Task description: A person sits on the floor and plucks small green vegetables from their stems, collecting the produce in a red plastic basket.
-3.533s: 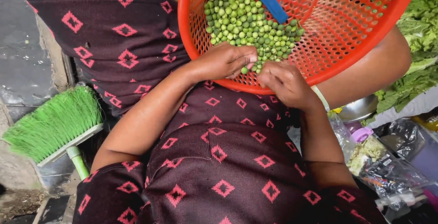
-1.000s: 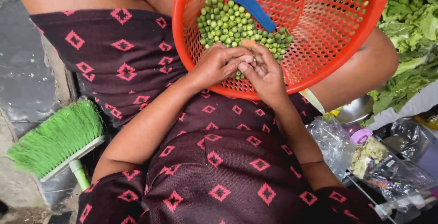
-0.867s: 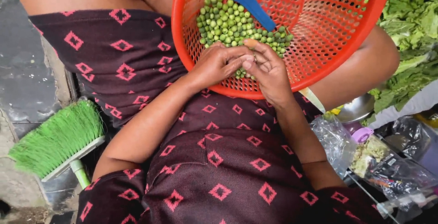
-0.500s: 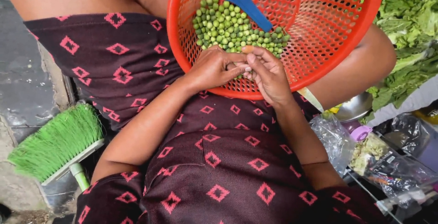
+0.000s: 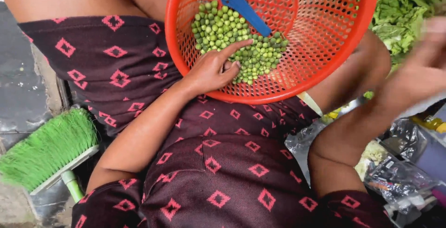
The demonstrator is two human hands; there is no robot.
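Observation:
An orange perforated plastic basket [image 5: 325,33] rests on my lap. Inside it lies a heap of small green peas [image 5: 232,35], with a blue-handled tool [image 5: 245,10] on top of them. My left hand [image 5: 216,67] lies over the basket's near rim, its index finger stretched onto the peas and the other fingers curled among them. My right hand [image 5: 425,70] is out to the right, away from the basket and blurred, over the leafy greens and bags. Whether it holds anything cannot be seen.
A green-bristled brush [image 5: 44,151] lies at the lower left beside a stone step. Leafy greens [image 5: 409,9] fill the upper right. Clear plastic bags [image 5: 395,172] with produce lie at the lower right. My lap is covered by dark cloth with red diamonds [image 5: 223,163].
My right hand has left the basket rim, where both hands were together, and swung out to the right. My left hand has stayed at the peas and stretched its index finger.

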